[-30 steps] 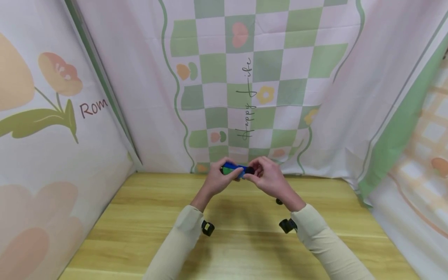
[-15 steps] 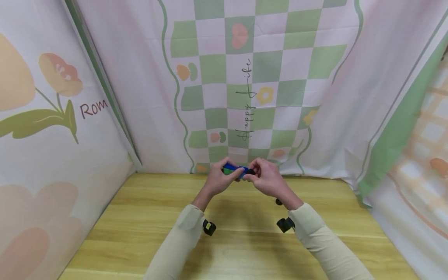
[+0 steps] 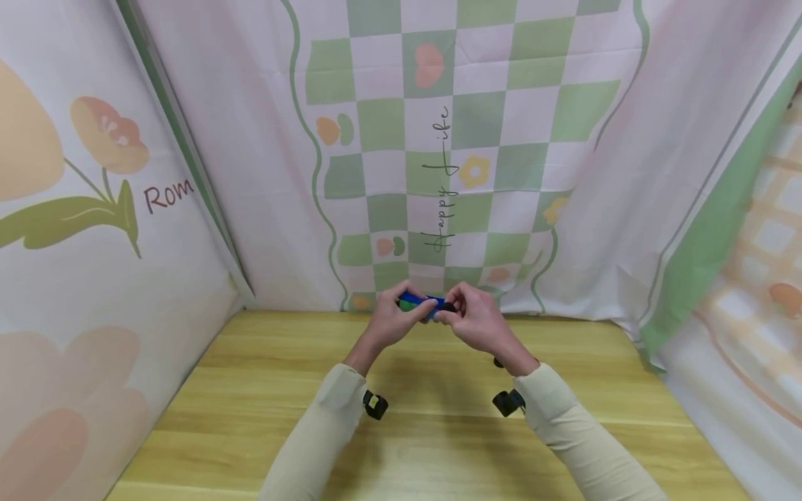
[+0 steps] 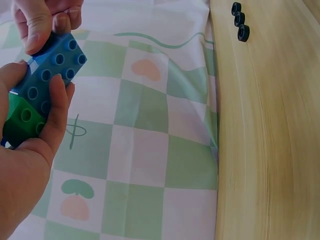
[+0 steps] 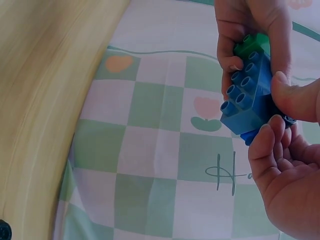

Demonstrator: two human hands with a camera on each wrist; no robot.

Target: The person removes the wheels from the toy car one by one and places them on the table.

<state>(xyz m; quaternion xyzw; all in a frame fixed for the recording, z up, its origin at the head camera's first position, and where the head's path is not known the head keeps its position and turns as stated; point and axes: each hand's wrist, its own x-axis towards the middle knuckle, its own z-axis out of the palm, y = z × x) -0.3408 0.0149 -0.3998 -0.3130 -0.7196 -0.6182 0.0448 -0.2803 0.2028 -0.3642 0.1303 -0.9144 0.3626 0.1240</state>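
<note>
My left hand (image 3: pixel 391 320) grips an assembly of toy building blocks, a blue block (image 4: pixel 59 59) with round studs joined to a green block (image 4: pixel 22 120). Fingers and thumb lie on both sides of it. From the other end, my right hand (image 3: pixel 479 320) pinches a black wheel (image 3: pixel 447 307) against the side of the blue block. In the right wrist view the thumb and fingertips cover most of that wheel, so whether it is fixed on cannot be told. A darker blue piece (image 5: pixel 248 137) shows under the block. Both hands hold the assembly above the table's far edge.
Three black wheels (image 4: pixel 239 19) stand in a row on the wooden table (image 3: pixel 282 390); my right wrist mostly hides them in the head view. A patterned curtain (image 3: pixel 382 167) hangs right behind the hands, and another cloth (image 3: pixel 81 292) borders the left side.
My right forearm has shifted slightly left, and the right hand has turned a little at the wheel. The left hand keeps its hold on the blocks, almost still.
</note>
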